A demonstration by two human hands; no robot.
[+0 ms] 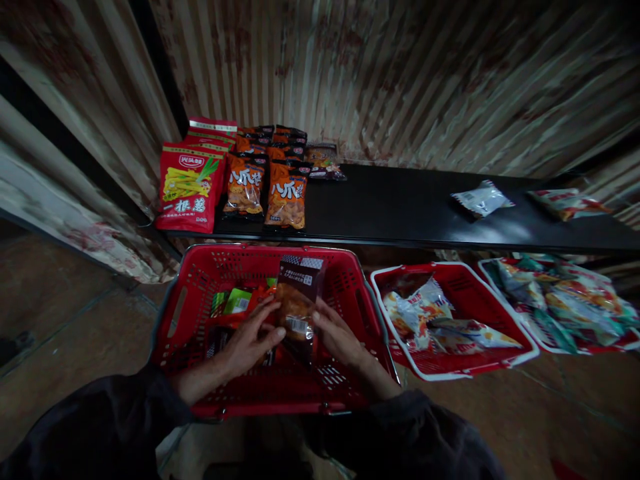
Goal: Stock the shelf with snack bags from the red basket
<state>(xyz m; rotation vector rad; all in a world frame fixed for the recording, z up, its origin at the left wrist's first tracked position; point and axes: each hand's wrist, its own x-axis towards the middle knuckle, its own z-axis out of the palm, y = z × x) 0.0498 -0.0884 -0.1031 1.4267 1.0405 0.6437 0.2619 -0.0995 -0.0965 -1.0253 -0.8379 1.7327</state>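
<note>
Over the large red shopping basket [260, 393], a clear-fronted snack bag [297, 303] with a dark brown printed top and a barcode is held between my two hands. My left hand [253, 337] has its fingertips and thumb at the bag's left edge. Its right edge is gripped by my right hand [340, 333], whose thumb rests beside the barcode. Tan food shows through the bag's window. Beneath, inside the basket, lie green packets [237, 301] and orange-red packets, partly covered by my left hand and the bag.
Behind the basket runs a black shelf [370, 207] with red snack bags [187, 190], orange-black snack bags [287, 197], a silver-white packet [483, 199] and a red-white packet [567, 202]. Two white-rimmed red baskets [450, 373] with packets stand at right. A pleated curtain [320, 73] hangs behind.
</note>
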